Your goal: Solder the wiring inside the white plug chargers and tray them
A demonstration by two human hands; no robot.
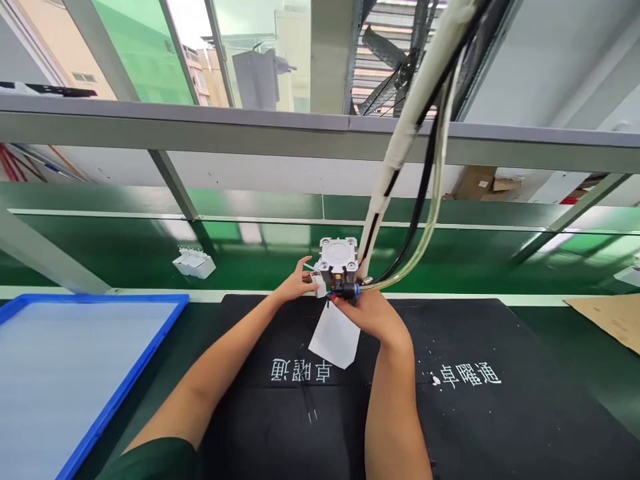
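Note:
My right hand (367,313) is wrapped round the body of a hanging pneumatic tool (339,265), a silver block with black fittings and hoses (423,193) running up out of view. My left hand (297,283) pinches a small white part (317,283) held against the tool's left side. A white sheet of paper (334,341) lies under both hands on the black mat (450,413), which carries white printed characters. Thin metal tweezers (307,397) lie on the mat nearer to me.
A blue tray (125,387) with a pale liner sits at the left. A white plastic part (194,263) rests on the green conveyor belt (250,253) beyond the mat. Brown cardboard (607,320) lies at the right. A grey metal frame (300,133) spans overhead.

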